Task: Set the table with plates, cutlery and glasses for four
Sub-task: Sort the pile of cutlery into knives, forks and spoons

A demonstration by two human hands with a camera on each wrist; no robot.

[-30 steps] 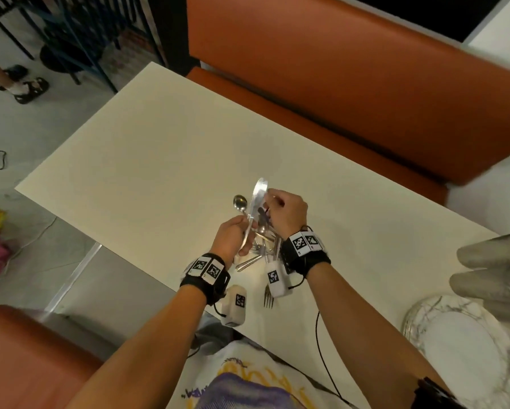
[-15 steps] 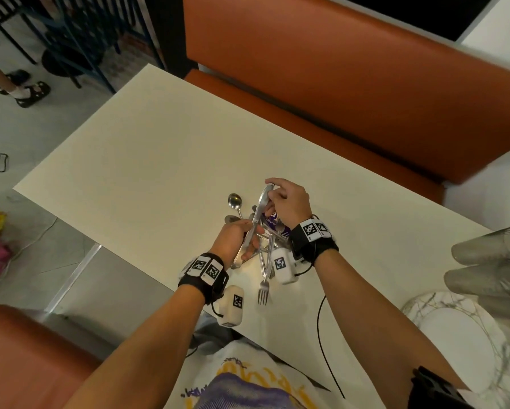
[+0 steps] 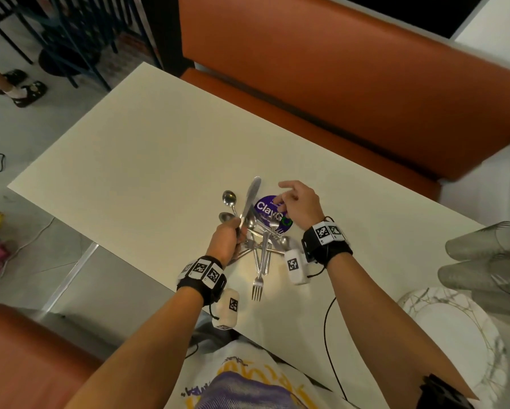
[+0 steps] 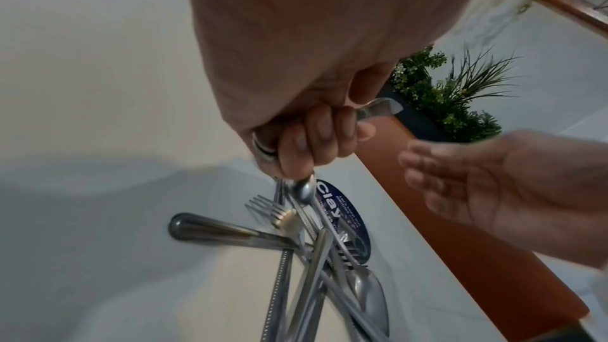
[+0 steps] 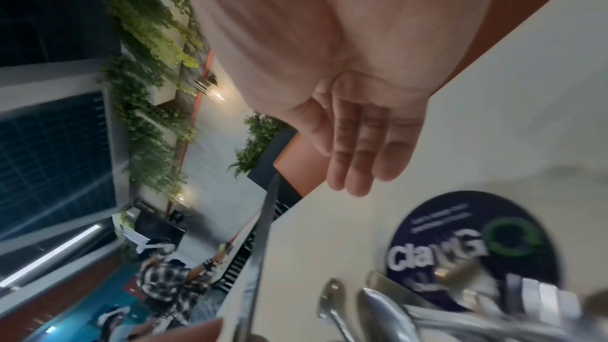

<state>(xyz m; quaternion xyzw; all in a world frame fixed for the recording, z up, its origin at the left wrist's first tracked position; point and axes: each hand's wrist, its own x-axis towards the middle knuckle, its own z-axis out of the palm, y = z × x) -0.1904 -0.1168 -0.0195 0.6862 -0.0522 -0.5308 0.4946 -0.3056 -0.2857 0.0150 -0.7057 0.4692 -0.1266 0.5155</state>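
My left hand (image 3: 228, 236) grips a table knife (image 3: 251, 196) by the handle, blade pointing up and away over the cream table (image 3: 135, 160). In the left wrist view my fingers (image 4: 324, 137) curl round the knife (image 4: 378, 109). Two spoons (image 3: 229, 199) stick out beside that fist; I cannot tell whether it holds them. A pile of forks and spoons (image 3: 262, 249) (image 4: 309, 256) lies under both hands. My right hand (image 3: 296, 202) (image 5: 362, 150) hovers open over a round purple sticker (image 3: 267, 208) (image 5: 477, 243), holding nothing.
One fork (image 3: 258, 286) points toward the near table edge. A stack of marbled plates (image 3: 454, 335) and grey tumblers lying on their sides (image 3: 489, 261) sit at the right. Orange bench seats (image 3: 336, 93) line the far side and near left corner (image 3: 26, 349).
My right hand has let go of the knife and drawn back to the right with fingers spread. The left hand keeps the knife, tilted lower, and the purple sticker is now uncovered.
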